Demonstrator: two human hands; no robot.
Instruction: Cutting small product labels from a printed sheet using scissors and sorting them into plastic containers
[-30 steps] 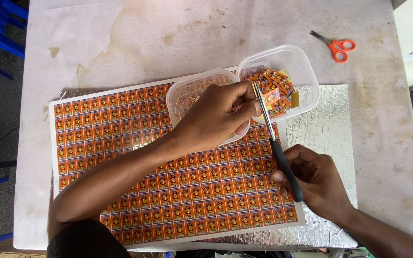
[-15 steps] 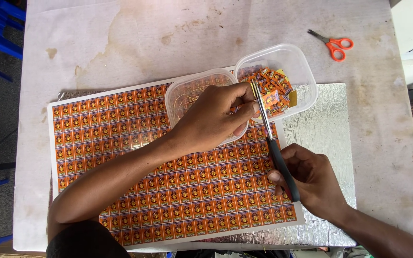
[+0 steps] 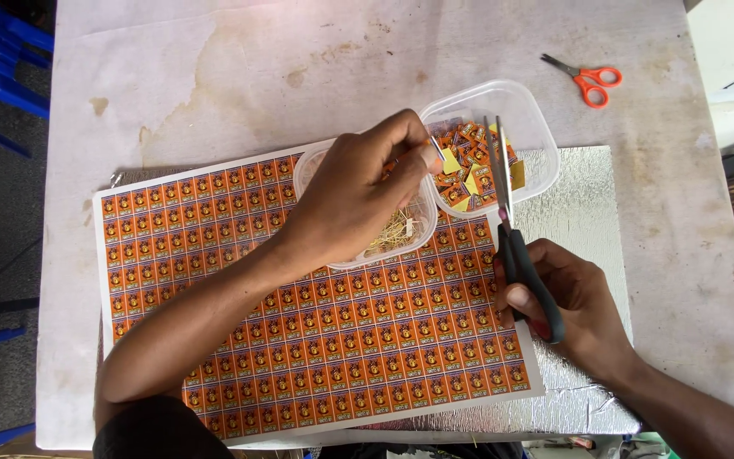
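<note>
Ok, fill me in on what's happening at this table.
A person is cutting up printed stickers. The right hand holds black-handled scissors, blades nearly shut and pointing over a clear tub of cut orange stickers. The left hand pinches a small piece above a second tub of thin trimmings. Both tubs sit on a big uncut sticker sheet. Orange-handled scissors lie unused on the table.

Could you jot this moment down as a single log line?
left hand: pinching small piece over tubs | right hand: holding black scissors, blades slightly apart | sticker sheet below | orange scissors idle
</note>
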